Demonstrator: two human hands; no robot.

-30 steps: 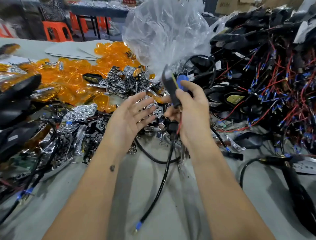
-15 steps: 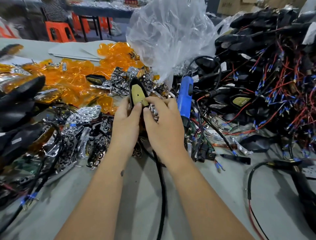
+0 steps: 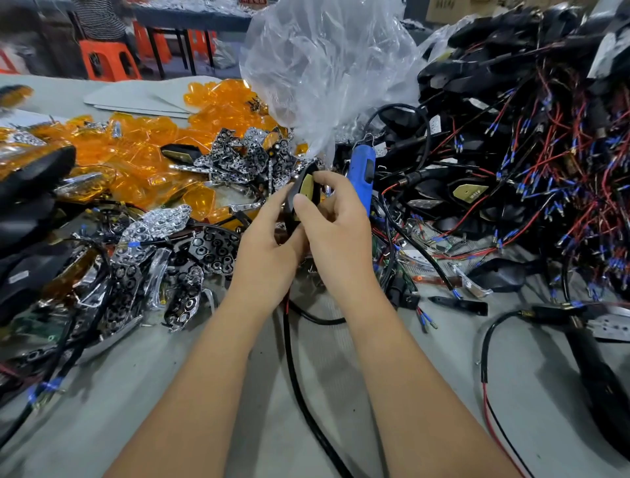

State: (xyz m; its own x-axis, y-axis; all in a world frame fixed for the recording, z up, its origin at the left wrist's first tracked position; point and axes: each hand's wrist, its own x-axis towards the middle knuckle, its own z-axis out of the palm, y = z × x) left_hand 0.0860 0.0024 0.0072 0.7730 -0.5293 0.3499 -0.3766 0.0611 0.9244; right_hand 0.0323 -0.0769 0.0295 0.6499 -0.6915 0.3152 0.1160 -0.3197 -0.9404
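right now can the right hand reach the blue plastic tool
Probably yes: the blue plastic tool lies uncovered just beyond the right hand, which pinches a black tan-faced casing.

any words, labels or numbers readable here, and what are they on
Nothing here reads with certainty.
gold plate on a black housing in the right pile: dark print, too blurred to read.
white label on a black housing at far left: too small to read.
red sign at the top edge: cut off and blurred.
held housing, gold face: no print shows.
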